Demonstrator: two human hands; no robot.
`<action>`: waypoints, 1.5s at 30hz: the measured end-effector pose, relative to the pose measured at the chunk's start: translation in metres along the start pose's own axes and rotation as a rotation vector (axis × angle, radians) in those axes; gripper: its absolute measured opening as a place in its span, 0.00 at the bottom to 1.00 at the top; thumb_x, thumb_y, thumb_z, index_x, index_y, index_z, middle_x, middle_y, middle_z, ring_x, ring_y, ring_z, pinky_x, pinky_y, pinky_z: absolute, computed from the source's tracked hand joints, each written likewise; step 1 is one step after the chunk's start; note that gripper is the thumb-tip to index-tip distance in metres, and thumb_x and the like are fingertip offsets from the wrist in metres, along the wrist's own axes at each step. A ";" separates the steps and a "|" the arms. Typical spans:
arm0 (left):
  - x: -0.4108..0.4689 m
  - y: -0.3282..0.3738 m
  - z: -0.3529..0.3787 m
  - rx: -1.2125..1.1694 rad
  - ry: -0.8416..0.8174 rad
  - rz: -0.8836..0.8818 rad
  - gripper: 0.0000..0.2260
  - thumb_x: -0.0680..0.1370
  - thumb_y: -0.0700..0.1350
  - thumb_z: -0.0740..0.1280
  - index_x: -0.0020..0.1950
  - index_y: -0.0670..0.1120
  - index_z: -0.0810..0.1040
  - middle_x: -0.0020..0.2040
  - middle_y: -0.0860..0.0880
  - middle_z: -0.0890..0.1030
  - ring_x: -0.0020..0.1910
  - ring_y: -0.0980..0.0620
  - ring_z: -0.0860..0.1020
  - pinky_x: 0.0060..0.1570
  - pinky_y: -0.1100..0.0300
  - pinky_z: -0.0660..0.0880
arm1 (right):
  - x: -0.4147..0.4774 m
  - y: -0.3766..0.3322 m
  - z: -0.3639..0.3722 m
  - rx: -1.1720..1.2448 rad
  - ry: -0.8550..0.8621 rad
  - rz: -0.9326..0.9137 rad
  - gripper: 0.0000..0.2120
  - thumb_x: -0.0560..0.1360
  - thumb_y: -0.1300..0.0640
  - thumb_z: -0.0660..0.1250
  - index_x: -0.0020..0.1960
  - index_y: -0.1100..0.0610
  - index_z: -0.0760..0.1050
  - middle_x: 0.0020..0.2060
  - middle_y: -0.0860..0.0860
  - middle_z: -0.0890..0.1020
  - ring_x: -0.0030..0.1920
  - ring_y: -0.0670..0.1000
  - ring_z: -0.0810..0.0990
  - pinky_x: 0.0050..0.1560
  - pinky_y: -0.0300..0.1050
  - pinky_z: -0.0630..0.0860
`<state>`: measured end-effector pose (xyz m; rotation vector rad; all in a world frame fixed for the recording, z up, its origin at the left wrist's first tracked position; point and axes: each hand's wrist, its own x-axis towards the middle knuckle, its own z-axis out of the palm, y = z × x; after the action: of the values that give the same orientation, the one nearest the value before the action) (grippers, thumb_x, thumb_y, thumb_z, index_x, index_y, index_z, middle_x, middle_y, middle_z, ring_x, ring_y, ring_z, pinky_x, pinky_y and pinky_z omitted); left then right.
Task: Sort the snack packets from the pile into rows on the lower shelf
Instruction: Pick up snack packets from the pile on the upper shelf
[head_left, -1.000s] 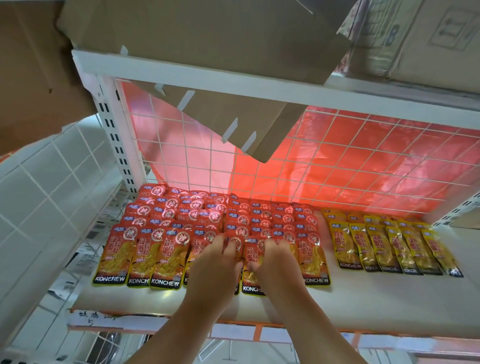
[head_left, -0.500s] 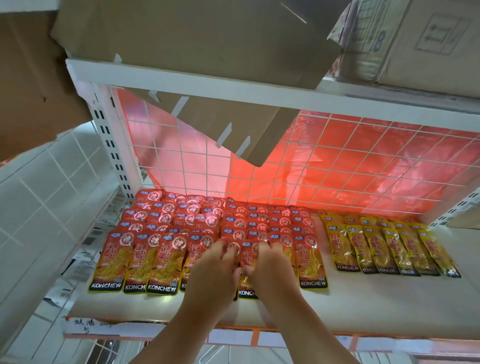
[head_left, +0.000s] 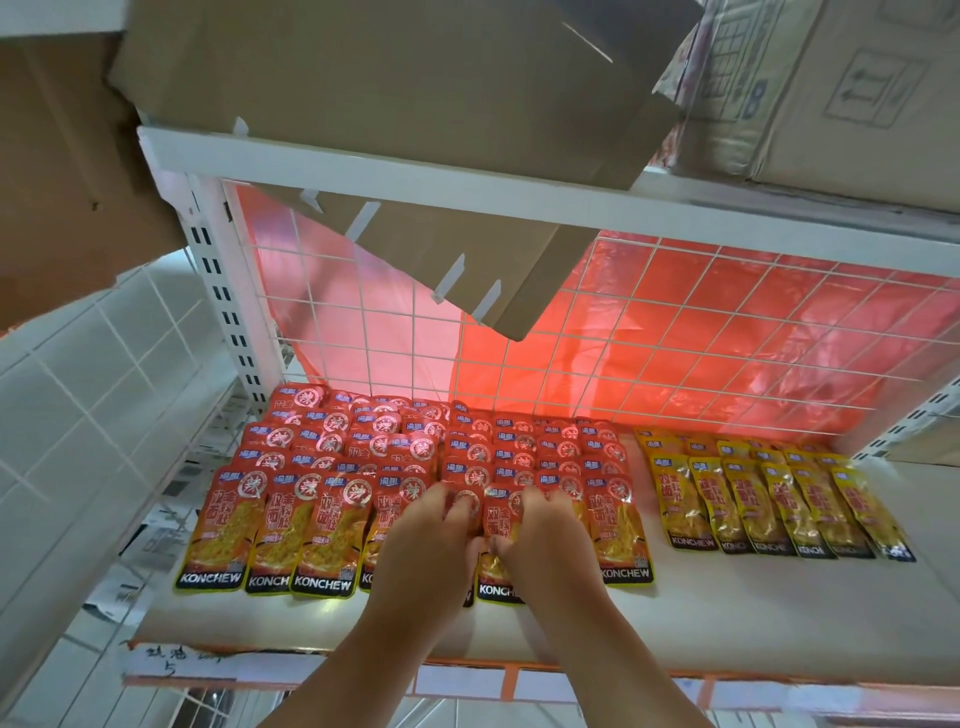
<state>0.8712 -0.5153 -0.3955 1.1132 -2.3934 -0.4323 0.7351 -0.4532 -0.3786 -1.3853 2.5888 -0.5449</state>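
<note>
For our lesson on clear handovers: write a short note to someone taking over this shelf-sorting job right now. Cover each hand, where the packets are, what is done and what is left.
Left hand: fingers bent over the front row of red packets; a firm grip cannot be confirmed.
Right hand: the same, close beside it.
Red packets lie in overlapping rows on the left of the lower shelf; yellow packets lie in rows on the right, set apart.
Done: both colours are laid in rows.
Left: the red packet between the hands sits slightly forward; line it up. The pile is out of view.
</note>
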 end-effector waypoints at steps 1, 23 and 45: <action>0.000 0.000 -0.001 0.001 0.000 0.003 0.12 0.74 0.47 0.77 0.56 0.48 0.84 0.50 0.52 0.83 0.44 0.52 0.82 0.45 0.61 0.80 | 0.000 0.000 -0.001 0.000 0.001 -0.001 0.28 0.73 0.42 0.75 0.67 0.52 0.73 0.56 0.51 0.75 0.53 0.53 0.82 0.53 0.43 0.80; 0.062 0.139 -0.133 -0.243 0.092 0.421 0.17 0.77 0.46 0.75 0.66 0.51 0.82 0.60 0.53 0.82 0.61 0.50 0.78 0.60 0.61 0.71 | -0.025 0.036 -0.197 0.350 0.377 -0.341 0.17 0.74 0.41 0.67 0.62 0.43 0.74 0.55 0.37 0.76 0.57 0.38 0.75 0.57 0.29 0.68; -0.046 0.630 -0.132 -0.569 0.093 1.015 0.19 0.76 0.60 0.66 0.66 0.63 0.78 0.60 0.66 0.80 0.62 0.64 0.76 0.63 0.60 0.73 | -0.310 0.342 -0.543 0.047 0.963 -0.165 0.17 0.73 0.40 0.66 0.60 0.43 0.76 0.54 0.37 0.77 0.56 0.41 0.78 0.54 0.44 0.78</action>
<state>0.5687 -0.0991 -0.0064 -0.3382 -2.1802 -0.5932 0.4808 0.1082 -0.0203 -1.5876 3.0782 -1.6237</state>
